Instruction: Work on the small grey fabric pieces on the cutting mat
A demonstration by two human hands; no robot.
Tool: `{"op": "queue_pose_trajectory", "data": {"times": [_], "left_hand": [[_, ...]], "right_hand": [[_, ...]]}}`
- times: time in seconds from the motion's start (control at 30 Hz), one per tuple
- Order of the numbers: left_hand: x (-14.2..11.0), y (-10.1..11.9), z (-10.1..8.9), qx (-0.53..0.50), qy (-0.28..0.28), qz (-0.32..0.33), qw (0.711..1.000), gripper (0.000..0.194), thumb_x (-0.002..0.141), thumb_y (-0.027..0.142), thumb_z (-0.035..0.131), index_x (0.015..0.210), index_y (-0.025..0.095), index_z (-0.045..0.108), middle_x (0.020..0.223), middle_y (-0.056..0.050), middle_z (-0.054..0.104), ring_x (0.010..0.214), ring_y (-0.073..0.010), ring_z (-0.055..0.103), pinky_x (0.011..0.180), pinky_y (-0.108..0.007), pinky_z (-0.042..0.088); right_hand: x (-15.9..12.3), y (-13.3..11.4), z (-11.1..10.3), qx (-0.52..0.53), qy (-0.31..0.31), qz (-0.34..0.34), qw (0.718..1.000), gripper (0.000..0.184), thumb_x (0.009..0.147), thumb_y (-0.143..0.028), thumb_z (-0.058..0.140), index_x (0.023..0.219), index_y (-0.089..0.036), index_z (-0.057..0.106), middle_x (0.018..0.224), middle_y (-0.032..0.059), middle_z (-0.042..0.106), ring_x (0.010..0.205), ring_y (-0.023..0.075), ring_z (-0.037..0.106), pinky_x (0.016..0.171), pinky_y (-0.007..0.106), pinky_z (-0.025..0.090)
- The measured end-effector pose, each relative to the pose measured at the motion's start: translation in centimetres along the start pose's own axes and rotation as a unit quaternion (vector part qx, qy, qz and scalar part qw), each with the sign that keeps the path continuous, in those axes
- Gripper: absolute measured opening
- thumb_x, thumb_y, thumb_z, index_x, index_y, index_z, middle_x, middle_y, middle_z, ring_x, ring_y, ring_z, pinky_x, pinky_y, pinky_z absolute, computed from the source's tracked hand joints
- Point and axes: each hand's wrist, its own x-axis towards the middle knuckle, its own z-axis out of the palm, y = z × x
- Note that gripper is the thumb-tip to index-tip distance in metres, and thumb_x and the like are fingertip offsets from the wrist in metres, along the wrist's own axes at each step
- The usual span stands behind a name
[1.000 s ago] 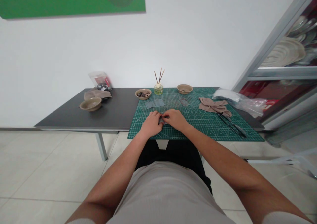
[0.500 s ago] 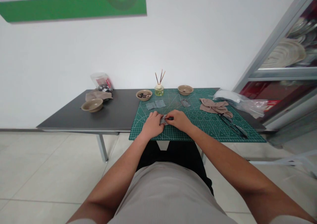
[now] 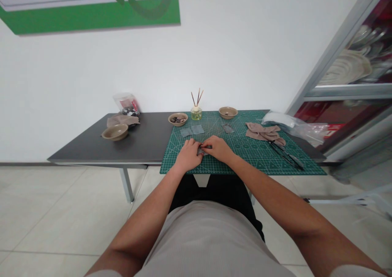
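Observation:
My left hand [image 3: 189, 156] and my right hand [image 3: 218, 148] meet over the green cutting mat [image 3: 245, 158] near its front edge. Both pinch a small grey piece of fabric [image 3: 202, 150] that lies between them on the mat; the fingers are curled and pressed together. Most of the piece is hidden under my fingers. Two grey fabric squares [image 3: 192, 130] lie flat on the mat just beyond my hands.
A dark table [image 3: 141, 140] carries the mat. On it stand a bowl of dark stones [image 3: 178, 119], a reed diffuser [image 3: 196, 110], a tan bowl [image 3: 228, 112], another tan bowl [image 3: 115, 132], beige cloth [image 3: 263, 131], scissors [image 3: 286, 154] and a plastic bag [image 3: 294, 123].
My hands stay together on the grey piece, with only small finger shifts. The camera has tilted slightly, so the table sits a little lower in view.

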Motion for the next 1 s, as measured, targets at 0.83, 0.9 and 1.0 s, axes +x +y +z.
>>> {"op": "queue_pose_trajectory", "data": {"times": [0.83,0.9,1.0], "left_hand": [[-0.08,-0.01,0.03,0.003,0.014,0.009,1.0,0.031,0.083,0.027,0.055,0.113,0.018,0.059,0.109,-0.01,0.053,0.107,-0.0275,0.047,0.097,-0.043,0.041],[-0.08,-0.01,0.02,0.004,0.014,0.006,1.0,0.032,0.084,0.028,0.054,0.113,0.017,0.059,0.109,-0.01,0.053,0.106,-0.0274,0.047,0.097,-0.043,0.042],[-0.1,0.04,-0.01,0.01,0.01,0.009,1.0,0.031,0.084,0.026,0.053,0.113,0.017,0.059,0.109,-0.011,0.053,0.106,-0.0273,0.047,0.097,-0.042,0.042]], "right_hand": [[-0.02,-0.15,0.08,-0.018,0.018,0.013,1.0,0.007,0.077,-0.015,0.069,0.077,-0.021,0.073,0.084,0.0025,0.073,0.082,0.0186,0.058,0.085,0.035,0.042],[-0.1,-0.13,0.09,-0.021,0.023,0.007,1.0,0.006,0.075,-0.015,0.071,0.074,-0.021,0.072,0.082,0.0026,0.072,0.08,0.0184,0.058,0.084,0.035,0.041],[-0.15,0.03,0.11,0.0,-0.009,-0.039,0.999,0.005,0.076,-0.017,0.072,0.077,-0.022,0.073,0.086,0.0018,0.074,0.082,0.0176,0.06,0.085,0.034,0.04]]}}
